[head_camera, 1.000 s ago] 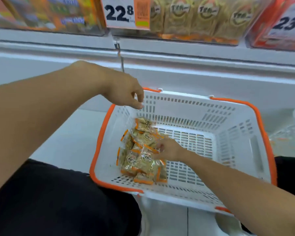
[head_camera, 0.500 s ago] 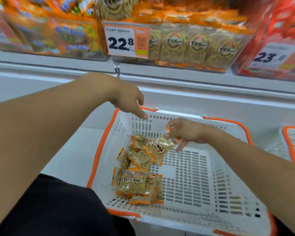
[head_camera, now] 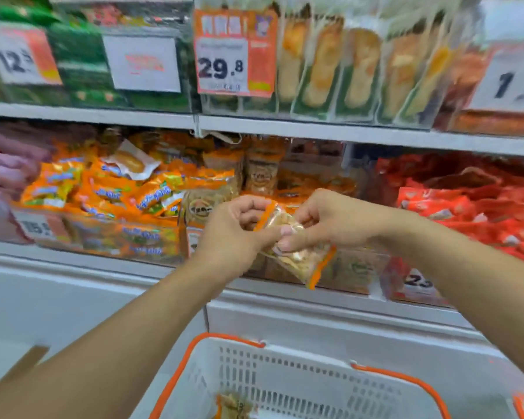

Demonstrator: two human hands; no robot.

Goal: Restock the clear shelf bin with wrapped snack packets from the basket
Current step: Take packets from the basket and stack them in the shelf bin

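Up in front of the lower shelf (head_camera: 315, 134), both hands are meeting over one wrapped snack packet (head_camera: 297, 252); the left hand (head_camera: 233, 231) is pinching the packet's upper, orange-edged end between thumb and curled fingers; the right hand (head_camera: 324, 222) is gripping the same packet from the other side, its fingertips (head_camera: 285, 244) pressing on the clear wrapper; the packet is hanging tilted between them, its lower orange edge pointing down and to the right, in the air just before the front wall of the clear shelf bin (head_camera: 345, 276), not inside it; behind the hands, matching packets are standing in that bin toward its back; to the bin's left, orange snack bags (head_camera: 109, 192) are piling in a neighbouring bin, and to its right red packets (head_camera: 466, 207) are filling another; on the upper shelf, a price tag (head_camera: 235, 52) is reading 29.8; down at the frame's bottom edge, the white basket (head_camera: 285, 385) with its orange rim is sitting below the arms, and one packet in the basket (head_camera: 233, 406) is showing near its near-left corner.
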